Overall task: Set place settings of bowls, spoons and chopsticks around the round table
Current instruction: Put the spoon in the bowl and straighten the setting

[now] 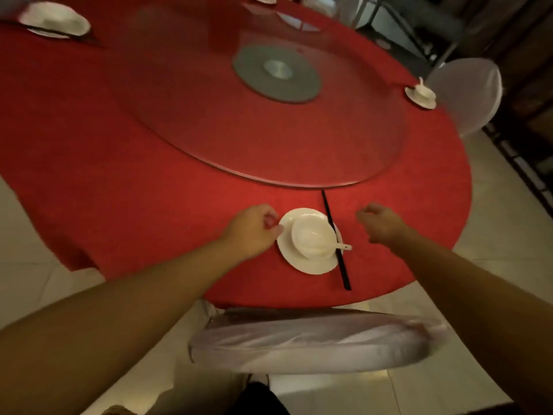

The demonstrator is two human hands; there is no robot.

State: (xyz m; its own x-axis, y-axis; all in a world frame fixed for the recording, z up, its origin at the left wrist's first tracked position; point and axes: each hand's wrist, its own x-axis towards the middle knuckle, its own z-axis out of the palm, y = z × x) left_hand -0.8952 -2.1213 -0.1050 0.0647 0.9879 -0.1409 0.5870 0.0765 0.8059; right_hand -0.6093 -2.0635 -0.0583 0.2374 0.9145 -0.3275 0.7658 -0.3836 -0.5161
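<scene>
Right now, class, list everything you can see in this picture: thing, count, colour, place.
table: one, round, red cloth.
glass turntable: one, clear, centre.
near plate: one, white, near edge.
near bowl: one, white, on that plate.
spoon: one, white, in that bowl.
chopsticks: black, across the plate's right side.
far settings: at least three, white, around the rim.
chairs: two, white-covered, near and right.
left hand: touches the plate's left rim.
right hand: loosely curled, holds nothing.
</scene>
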